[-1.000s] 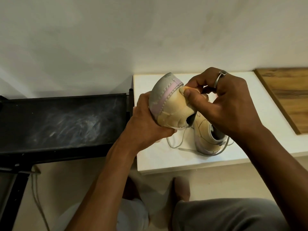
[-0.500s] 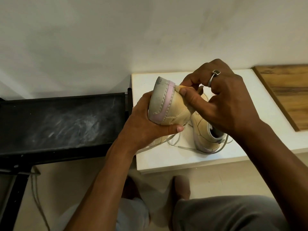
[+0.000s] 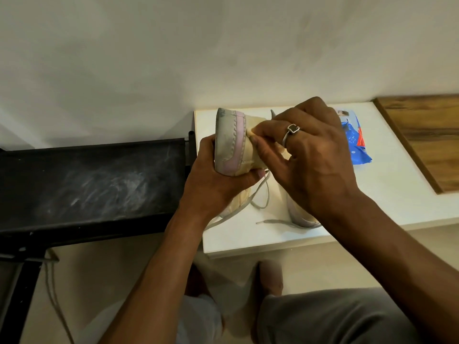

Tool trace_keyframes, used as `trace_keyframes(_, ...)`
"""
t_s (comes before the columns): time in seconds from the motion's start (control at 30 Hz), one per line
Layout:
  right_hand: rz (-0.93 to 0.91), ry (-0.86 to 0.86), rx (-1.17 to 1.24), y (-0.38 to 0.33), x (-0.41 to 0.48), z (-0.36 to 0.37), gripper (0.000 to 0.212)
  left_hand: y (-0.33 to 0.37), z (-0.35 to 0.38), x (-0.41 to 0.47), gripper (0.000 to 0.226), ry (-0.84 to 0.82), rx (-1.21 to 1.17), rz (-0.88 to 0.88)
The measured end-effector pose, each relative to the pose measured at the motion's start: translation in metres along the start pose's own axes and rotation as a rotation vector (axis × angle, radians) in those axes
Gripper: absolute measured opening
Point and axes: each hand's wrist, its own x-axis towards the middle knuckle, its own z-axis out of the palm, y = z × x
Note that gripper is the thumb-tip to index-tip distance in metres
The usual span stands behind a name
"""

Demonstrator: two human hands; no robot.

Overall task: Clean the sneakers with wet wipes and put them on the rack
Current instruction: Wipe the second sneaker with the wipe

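Sneaker [image 3: 231, 142], cream matte upper on grey-pink stitched rubber sole, seen from the head, raised above smooth white table [image 3: 385, 207]; gripped underneath by left hand [image 3: 211, 189], fingers curled round it; pinched at the upper by right hand [image 3: 313, 165], fingertips together, anything under them hidden; probably best braced firmly, rubbing short strokes along ridged, grimy seam.

A silver ring [image 3: 291, 134] set with a dark square stone is worn on the right hand [image 3: 315, 165], the forearms are seen bare, and grey cloth [image 3: 335, 319] is worn over the right thigh.
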Motion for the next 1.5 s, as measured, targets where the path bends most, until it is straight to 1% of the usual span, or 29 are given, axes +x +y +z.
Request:
trace_keyframes(0.1,0.007,0.003,0.007,0.000,-0.001,0.002,0.017,-0.001,0.003,0.000,0.088,0.025,-0.027,-0.003)
trace_keyframes(0.3,-0.032,-0.059,0.049,0.001,-0.006,0.003,0.018,-0.005,0.004,0.008,0.098,0.022,-0.061,-0.019)
trace_keyframes(0.4,0.004,-0.056,0.033,0.004,-0.001,0.003,0.019,-0.006,0.004,0.006,0.094,0.020,-0.070,-0.025)
trace_keyframes(0.5,0.095,-0.020,0.009,0.006,0.015,0.004,0.019,-0.003,0.006,0.001,0.083,0.023,-0.022,-0.007)
trace_keyframes(0.57,0.108,-0.040,0.000,0.007,0.022,0.004,0.019,0.000,0.007,-0.001,0.079,0.024,-0.019,0.001)
trace_keyframes(0.67,0.101,-0.079,0.043,0.005,0.015,0.003,0.019,0.001,0.007,-0.002,0.083,0.029,-0.089,-0.013)
trace_keyframes(0.8,0.092,-0.083,0.057,0.003,0.005,0.000,0.017,0.000,0.009,-0.003,0.084,0.045,-0.100,-0.016)
trace_keyframes(0.93,0.078,-0.061,0.075,0.005,0.002,0.001,0.015,-0.002,0.011,-0.001,0.085,0.049,-0.085,-0.014)
trace_keyframes(1.07,0.050,-0.067,0.086,0.005,-0.002,0.005,0.015,-0.007,0.009,0.004,0.092,0.046,-0.083,-0.020)
trace_keyframes(1.33,0.014,-0.062,0.076,0.005,-0.003,0.010,0.017,-0.018,0.007,0.010,0.097,0.046,-0.085,-0.028)
trace_keyframes(1.5,-0.035,-0.118,0.084,0.001,-0.014,0.021,0.018,-0.020,0.005,0.018,0.099,0.075,-0.038,-0.048)
